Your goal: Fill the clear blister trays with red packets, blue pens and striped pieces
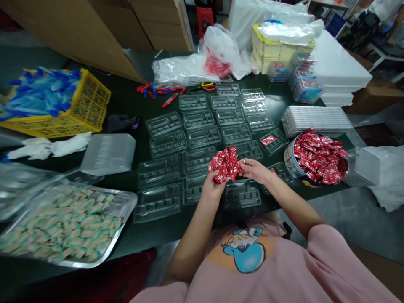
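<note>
Near the middle of the worktop's [124, 101] front edge, the left hand [213, 185] is curled around a bunch of red packets [224, 165], its thumb in sight and most of its fingers hidden below. The right hand [251, 169] has its fingertips drawn together on the bunch's right side; whether they grip one packet or several is hidden. The packets overlap too much to count, and their print is too small to read.

Clear plastic trays [203, 136] lie in rows behind and around the hands. The bunch and the hands partly cover those nearest, and the right forearm hides much of another, where a bit of red shows. A tray beyond that forearm holds a red packet [268, 140] in plain view.

Toward the front edge on the right, a round tin [293, 159] is heaped with more red packets, which hide its inside. By the left front corner, a metal tray [128, 203] of pale and green pieces is cut off by the picture's side, as is the yellow basket [91, 101] farther back; its blue contents are blurred. Along the far edge, something red inside a clear bag [221, 44] is hard to make out.
</note>
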Demonstrator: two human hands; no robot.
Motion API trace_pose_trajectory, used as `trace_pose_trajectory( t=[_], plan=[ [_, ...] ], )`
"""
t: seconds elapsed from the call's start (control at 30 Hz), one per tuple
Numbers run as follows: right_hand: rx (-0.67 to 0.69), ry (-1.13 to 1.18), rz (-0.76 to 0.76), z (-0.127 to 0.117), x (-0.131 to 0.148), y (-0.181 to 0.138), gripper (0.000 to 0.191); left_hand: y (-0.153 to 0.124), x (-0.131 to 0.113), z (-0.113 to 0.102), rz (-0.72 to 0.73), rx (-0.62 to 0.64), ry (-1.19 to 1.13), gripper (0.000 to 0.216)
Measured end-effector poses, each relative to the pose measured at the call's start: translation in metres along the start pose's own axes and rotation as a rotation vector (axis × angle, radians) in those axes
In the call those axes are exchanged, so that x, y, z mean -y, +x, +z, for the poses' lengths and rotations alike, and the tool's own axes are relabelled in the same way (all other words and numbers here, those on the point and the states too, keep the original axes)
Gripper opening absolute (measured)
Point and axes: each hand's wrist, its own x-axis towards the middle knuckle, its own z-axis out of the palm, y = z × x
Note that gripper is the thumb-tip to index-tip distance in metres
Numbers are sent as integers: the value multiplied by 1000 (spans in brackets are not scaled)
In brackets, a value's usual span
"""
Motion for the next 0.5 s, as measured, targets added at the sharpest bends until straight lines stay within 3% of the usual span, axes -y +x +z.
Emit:
trace_pose_trajectory(
  t=[0.07, 0.23, 0.33, 0.5],
  plan=[
    [-101, -130, -108, -9, 4, 4, 36, -2, -5, -7, 10, -37, -11, 38],
    [-488, -543, -380, -64, 36, 35, 20, -8, -24, -20, 66, -50, -47, 42],
    [-501, -742, -333, -76, 45, 60, 13, -10, -28, -20, 73, -55, -64, 41],
    [-564, -1124, -132, -49, 36, 84, 8, -9, -27, -14, 87, -98, -64, 42]
  ],
)
